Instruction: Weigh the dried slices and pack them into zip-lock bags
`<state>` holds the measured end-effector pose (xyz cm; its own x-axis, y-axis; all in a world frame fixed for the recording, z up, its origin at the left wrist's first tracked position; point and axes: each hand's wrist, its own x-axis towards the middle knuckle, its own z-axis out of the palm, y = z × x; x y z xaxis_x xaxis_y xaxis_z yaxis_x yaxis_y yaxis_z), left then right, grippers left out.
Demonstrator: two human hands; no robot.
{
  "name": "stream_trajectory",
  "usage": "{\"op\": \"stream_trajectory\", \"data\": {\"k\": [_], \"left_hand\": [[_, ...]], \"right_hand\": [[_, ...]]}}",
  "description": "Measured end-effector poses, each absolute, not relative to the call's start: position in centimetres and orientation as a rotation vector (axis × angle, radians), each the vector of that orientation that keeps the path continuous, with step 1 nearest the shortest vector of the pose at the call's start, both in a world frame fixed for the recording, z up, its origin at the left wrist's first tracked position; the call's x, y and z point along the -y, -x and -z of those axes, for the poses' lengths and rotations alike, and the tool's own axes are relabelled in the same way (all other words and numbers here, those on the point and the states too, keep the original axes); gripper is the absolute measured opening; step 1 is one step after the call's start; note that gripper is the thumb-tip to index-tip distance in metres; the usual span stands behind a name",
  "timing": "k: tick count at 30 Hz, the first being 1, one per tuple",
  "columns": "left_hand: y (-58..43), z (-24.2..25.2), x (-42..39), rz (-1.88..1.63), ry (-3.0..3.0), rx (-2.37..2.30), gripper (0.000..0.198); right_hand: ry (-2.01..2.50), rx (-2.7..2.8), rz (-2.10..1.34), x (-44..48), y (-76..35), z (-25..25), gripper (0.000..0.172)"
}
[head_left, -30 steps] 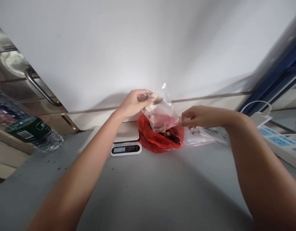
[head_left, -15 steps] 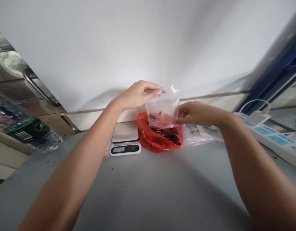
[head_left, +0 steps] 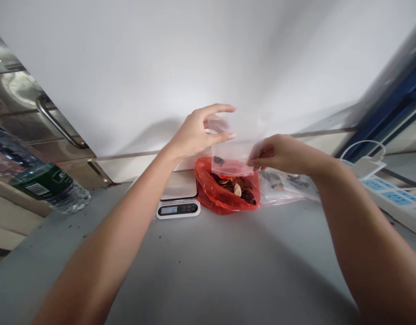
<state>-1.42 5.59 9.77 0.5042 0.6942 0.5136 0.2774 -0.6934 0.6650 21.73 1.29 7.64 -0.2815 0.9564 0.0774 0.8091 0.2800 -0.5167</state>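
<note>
A clear plastic bag [head_left: 237, 144] hangs above an open red plastic bag [head_left: 224, 201], with a small dark piece in its lower left corner. My right hand [head_left: 279, 155] pinches the clear bag by its lower right edge. At the bag's upper left, my left hand [head_left: 203, 126] has thumb and index finger spread wide; other fingers show blurred behind the film. Dried brown slices [head_left: 242, 187], one of them pale, fill the red bag. Left of it sits a small digital scale [head_left: 178, 210], its plate partly behind my left forearm.
Filled clear bags [head_left: 282, 187] lie right of the red bag. A white power strip [head_left: 394, 198] with a plugged-in charger stands at the far right. On the left is a large water bottle [head_left: 47, 185]. A white wall [head_left: 160, 67] rises behind the grey table [head_left: 228, 262].
My left thumb and index finger have spread apart at the clear bag's top. The pale slice in the red bag has come into view, and the dark piece remains in the clear bag.
</note>
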Motion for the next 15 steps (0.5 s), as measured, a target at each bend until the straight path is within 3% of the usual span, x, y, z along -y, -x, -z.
{"op": "stream_trajectory", "data": {"k": [3, 4, 8, 15], "left_hand": [[2.3, -8.3, -5.7, -1.026, -2.146, -0.864, 0.064], [2.5, -7.9, -5.8, -0.967, -2.132, -0.884, 0.058], [2.5, -6.5, -6.1, -0.836, -2.146, -0.879, 0.005], [1.2, -6.4, -5.9, -0.850, -2.143, -0.888, 0.003]], "right_hand": [[1.571, 2.146, -0.594, -1.3, -22.2, -7.7, 0.016], [1.570, 2.135, -0.603, -1.3, -22.2, -7.7, 0.016], [1.606, 2.100, -0.611, -0.8, -21.7, -7.9, 0.014], [1.545, 2.139, -0.472, -0.3, -20.8, -7.8, 0.016]]}}
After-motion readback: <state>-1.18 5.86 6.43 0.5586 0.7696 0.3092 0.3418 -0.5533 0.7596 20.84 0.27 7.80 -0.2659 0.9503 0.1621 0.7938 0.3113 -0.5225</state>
